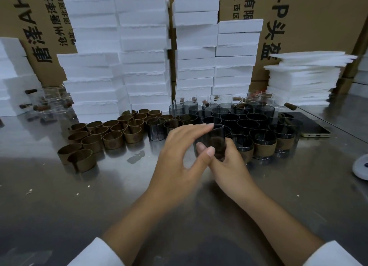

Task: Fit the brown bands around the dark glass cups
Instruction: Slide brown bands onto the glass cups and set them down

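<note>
A dark glass cup [213,138] is held above the steel table [79,206] between both hands. My right hand [229,164] grips its lower part from the right. My left hand [179,156] has its thumb against the cup's front and its fingers stretched over the rim. No band is visible on this cup. Several loose brown bands [111,134] lie in a cluster at the left. Several bare dark cups [235,118] stand behind my hands. Dark cups with brown bands [264,148] stand at the right.
Stacks of white foam boxes [143,56] and cardboard cartons [318,16] rise behind the cups. Clear glasses [53,104] stand at the far left. A phone [310,126] lies at the right, and a white round object [361,167] sits at the right edge.
</note>
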A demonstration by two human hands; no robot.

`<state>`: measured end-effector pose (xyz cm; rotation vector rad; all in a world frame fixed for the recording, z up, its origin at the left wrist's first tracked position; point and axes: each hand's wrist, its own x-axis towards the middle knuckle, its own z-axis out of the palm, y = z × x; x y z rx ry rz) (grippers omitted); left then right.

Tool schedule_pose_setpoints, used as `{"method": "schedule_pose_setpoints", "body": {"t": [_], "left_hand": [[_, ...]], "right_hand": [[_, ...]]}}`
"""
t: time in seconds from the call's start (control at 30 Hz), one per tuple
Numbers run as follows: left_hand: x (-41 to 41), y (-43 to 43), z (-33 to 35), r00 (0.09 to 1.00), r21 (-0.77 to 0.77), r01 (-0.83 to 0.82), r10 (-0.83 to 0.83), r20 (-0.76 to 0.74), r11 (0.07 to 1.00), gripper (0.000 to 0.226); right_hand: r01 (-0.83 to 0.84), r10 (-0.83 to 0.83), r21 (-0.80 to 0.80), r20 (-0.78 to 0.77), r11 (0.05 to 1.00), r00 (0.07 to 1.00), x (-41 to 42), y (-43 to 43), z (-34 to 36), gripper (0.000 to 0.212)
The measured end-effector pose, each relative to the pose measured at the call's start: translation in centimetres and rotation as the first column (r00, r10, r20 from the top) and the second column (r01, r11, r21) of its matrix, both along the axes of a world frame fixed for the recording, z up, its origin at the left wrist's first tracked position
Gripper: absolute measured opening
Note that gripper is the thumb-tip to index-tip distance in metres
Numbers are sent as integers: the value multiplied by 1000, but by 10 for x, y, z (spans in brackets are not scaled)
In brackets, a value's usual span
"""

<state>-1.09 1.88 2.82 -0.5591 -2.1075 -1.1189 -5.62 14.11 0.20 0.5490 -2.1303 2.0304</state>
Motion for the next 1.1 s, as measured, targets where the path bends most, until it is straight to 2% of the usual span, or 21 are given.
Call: {"method": "schedule_pose_setpoints", "body": {"t": [0.13,0.2,0.3,0.37,0.57,0.83,0.97,1.1], "left_hand": [[-2,-2,-2,1000,-7,-7,8,25,1000,34],[-2,-4,-1,999,1,-15,15,30,1000,32],[-2,-5,-1,1000,7,-22,22,11,1000,31],[-2,-6,0,999,18,-33,33,0,999,32],[-4,-10,1,996,73,-64,59,74,995,31],[-5,-10,-2,991,151,-54,34,128,987,31],[-2,-7,-4,991,76,-37,27,131,996,48],[0,-4,-2,998,17,0,-1,56,1000,38]], "right_hand": [[16,-16,-11,1,1000,1000,2,1,1,28],[18,-18,-28,0,999,1000,3,1,3,36],[7,-7,-49,-7,999,1000,6,0,5,62],[-5,4,-58,-13,998,1000,6,-1,6,65],[-87,90,-111,26,990,996,6,0,8,49],[-247,247,-22,75,969,966,7,-2,5,56],[-261,260,16,67,965,963,6,-2,2,48],[-253,250,36,64,967,966,6,-1,3,39]]}}
